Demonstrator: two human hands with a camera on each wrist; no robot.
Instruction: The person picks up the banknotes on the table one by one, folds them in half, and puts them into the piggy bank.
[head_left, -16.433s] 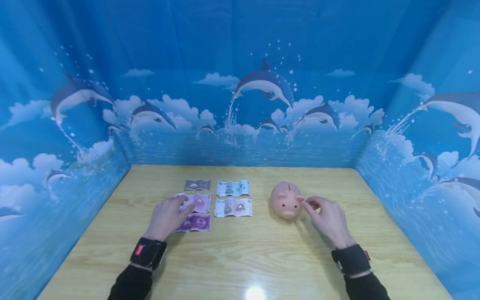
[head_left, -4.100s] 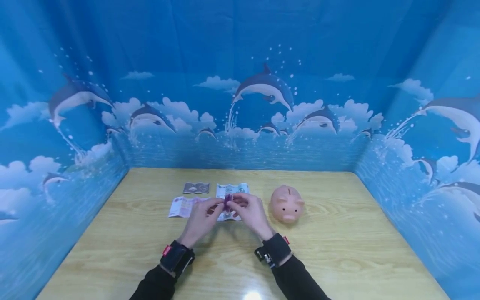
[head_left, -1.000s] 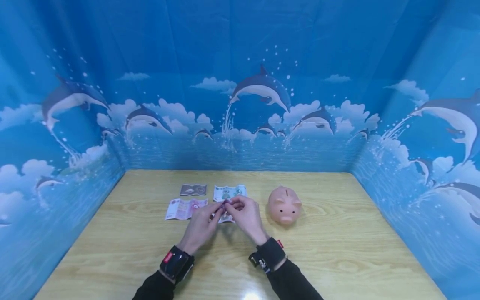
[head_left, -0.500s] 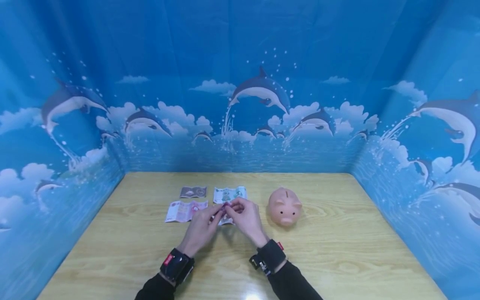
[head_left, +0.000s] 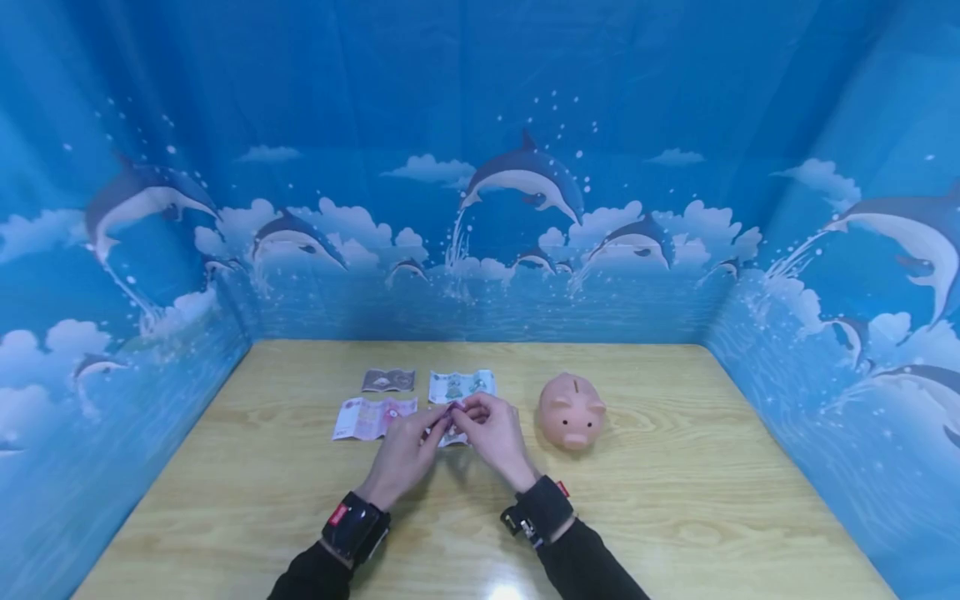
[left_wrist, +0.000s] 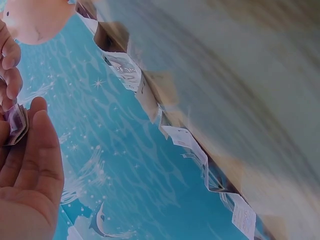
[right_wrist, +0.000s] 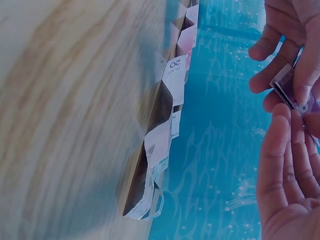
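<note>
Both hands meet at the middle of the table, above the notes. The left hand [head_left: 407, 454] pinches a purple banknote [head_left: 453, 407], folded into a small packet, between thumb and fingers. Opposite it, the right hand [head_left: 495, 437] pinches the same note. Stacked layers of the folded note [left_wrist: 18, 124] show at its edge in the left wrist view; the right wrist view also shows the folded note [right_wrist: 284, 82] between the two hands' fingertips. Below the hands lies a pale note [head_left: 453, 438], mostly covered by them. A pink note [head_left: 363, 419] lies just left of the left hand.
A pink piggy bank [head_left: 572, 417] with a slot on top stands right of the right hand. Behind the hands lie a green-tinted note [head_left: 462, 384] and a grey-brown note [head_left: 388, 381], both creased. A blue dolphin-print curtain [head_left: 480, 283] borders the wooden table [head_left: 675, 500].
The purple note, flat on the table at first, was picked up and folded smaller between both hands. The right hand came over from beside the piggy bank. Over the last second the hands barely moved.
</note>
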